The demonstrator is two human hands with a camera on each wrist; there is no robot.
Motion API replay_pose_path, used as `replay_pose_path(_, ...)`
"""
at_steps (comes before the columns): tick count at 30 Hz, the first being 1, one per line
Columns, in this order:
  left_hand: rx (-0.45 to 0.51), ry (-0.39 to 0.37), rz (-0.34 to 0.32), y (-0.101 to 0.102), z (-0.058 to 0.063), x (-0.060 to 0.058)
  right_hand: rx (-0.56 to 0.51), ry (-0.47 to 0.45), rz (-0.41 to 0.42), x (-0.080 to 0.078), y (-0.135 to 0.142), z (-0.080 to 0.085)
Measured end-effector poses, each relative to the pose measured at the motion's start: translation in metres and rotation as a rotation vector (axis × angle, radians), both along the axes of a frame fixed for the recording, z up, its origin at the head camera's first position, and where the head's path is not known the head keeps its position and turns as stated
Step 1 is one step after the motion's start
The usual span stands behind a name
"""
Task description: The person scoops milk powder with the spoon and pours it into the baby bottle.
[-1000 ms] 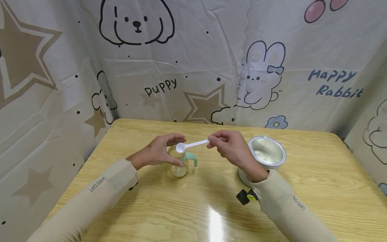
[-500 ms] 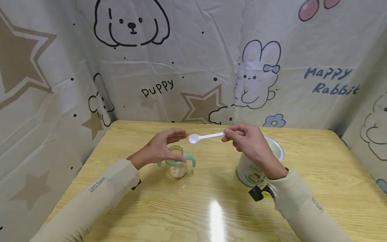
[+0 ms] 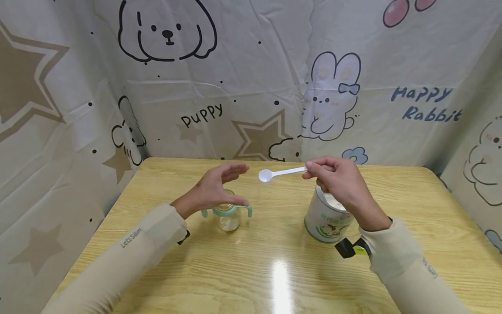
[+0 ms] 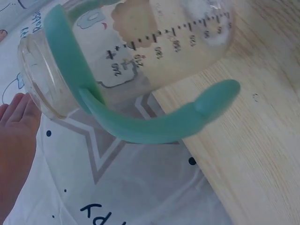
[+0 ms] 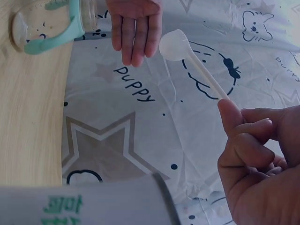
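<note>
A clear baby bottle (image 3: 228, 223) with mint-green handles stands upright on the table, white powder visible near its bottom. My left hand (image 3: 215, 188) hovers at its neck, fingers extended and thumb apart, not gripping it. In the left wrist view, the bottle's measuring scale and green handle (image 4: 154, 129) show close up, the fingers beyond the mouth. Between thumb and fingers, my right hand (image 3: 343, 183) pinches the handle end of a white measuring scoop (image 3: 265, 175). The scoop is held level in the air between the bottle and a white powder can (image 3: 327, 224). My right hand partly hides the can's top.
The wooden table (image 3: 251, 270) runs up to a printed fabric backdrop (image 3: 188, 78) at the back and sides. The open can stands to the right of the bottle, with a gap of table between them.
My right hand has carried the scoop from over the bottle's mouth rightward and slightly up, toward the can. My left hand has risen slightly beside the bottle.
</note>
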State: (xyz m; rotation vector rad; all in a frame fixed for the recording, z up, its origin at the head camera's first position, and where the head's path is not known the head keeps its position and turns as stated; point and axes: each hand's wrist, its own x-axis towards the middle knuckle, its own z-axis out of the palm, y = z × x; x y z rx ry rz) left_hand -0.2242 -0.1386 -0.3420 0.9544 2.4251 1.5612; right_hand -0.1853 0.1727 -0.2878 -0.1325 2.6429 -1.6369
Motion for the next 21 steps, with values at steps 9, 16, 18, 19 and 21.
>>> replay_pose_path(9, 0.022, -0.025, -0.012, 0.011, 0.005, 0.001, -0.015, 0.000, -0.028, 0.001, 0.016, 0.005)
replay_pose_path(16, 0.028, -0.037, -0.028, 0.022, 0.006, 0.003, -0.019, 0.018, -0.038, 0.002, 0.027, 0.006)
replay_pose_path(18, 0.026, -0.036, -0.033, 0.026, 0.006, 0.004, -0.014, 0.027, -0.045, 0.002, 0.031, 0.007)
replay_pose_path(19, 0.024, -0.036, -0.034, 0.028, 0.006, 0.005, -0.011, 0.032, -0.049, 0.003, 0.033, 0.007)
replay_pose_path(21, 0.026, -0.032, -0.041, 0.032, 0.006, 0.006, -0.006, 0.044, -0.060, 0.003, 0.037, 0.007)
